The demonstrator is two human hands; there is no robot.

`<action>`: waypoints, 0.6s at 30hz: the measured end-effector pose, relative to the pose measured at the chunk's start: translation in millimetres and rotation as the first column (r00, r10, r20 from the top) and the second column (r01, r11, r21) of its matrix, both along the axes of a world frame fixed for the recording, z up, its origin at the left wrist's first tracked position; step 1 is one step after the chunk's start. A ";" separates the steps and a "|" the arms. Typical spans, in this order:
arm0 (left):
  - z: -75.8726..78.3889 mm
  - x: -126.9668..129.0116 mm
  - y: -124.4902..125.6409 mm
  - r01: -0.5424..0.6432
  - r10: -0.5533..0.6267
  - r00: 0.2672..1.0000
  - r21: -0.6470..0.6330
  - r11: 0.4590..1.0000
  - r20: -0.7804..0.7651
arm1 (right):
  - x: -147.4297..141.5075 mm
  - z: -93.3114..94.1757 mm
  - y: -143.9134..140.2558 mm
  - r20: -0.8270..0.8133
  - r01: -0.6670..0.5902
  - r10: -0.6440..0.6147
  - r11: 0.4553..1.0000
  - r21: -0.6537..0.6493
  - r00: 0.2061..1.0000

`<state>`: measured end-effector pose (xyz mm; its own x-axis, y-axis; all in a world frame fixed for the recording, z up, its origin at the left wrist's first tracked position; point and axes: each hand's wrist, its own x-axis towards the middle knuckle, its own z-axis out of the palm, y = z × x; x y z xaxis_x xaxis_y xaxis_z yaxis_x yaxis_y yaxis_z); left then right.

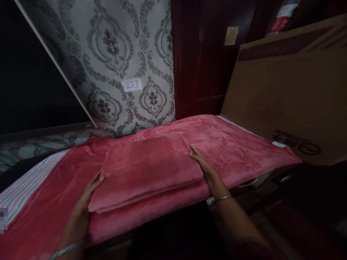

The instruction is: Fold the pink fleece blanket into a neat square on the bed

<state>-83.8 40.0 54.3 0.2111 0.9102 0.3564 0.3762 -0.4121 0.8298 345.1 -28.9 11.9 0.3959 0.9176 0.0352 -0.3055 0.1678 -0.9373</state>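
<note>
Head view: one pink plush spread [227, 144]; one cardboard box [276, 97], right; one folded pink blanket [149, 162], lying on the spread; left hand [90, 189] and right hand [202, 164], touching its opposite sides, fingers partly hidden, clamping cannot be told; one card [132, 85], marked 277, on wallpaper [151, 47].

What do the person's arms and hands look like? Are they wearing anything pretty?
Both hands are bare, with no gloves. Above the left hand is a silvery bangle, like a plain band. By the right hand is a thinner silvery bracelet with a small pale, blocky piece; I can't tell what that is. Both forearms are uncovered.
</note>
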 end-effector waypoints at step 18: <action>-9.3 -10.2 7.5 0.023 -0.022 0.999 -0.036 0.999 0.028 | 1.1 -3.6 1.9 0.071 0.062 -0.064 0.997 0.037 0.995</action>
